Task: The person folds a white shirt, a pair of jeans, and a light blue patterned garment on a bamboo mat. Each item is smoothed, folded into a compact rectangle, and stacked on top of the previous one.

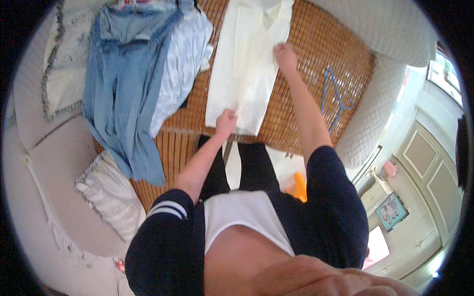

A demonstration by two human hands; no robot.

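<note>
A cream-white garment (246, 70) with a V-shaped notch near its far end lies as a long narrow strip on the woven bamboo mat (311, 40). Its near edge reaches the front of the mat-covered seat. My left hand (226, 123) grips the cloth close to that near edge, fingers curled in. Farther off, my right hand (285, 58) is closed at the garment's right edge, its fingertips partly hidden. To the left of the garment lie blue denim jeans (127, 81), partly over a pale blue-and-white cloth (185, 55).
A blue clothes hanger (339, 98) rests on the mat at right. Padded sofa arms (385, 100) border that side. Fringed cushions (114, 196) and a beige sofa back (66, 177) are at left. An orange object (299, 188) is down by my legs.
</note>
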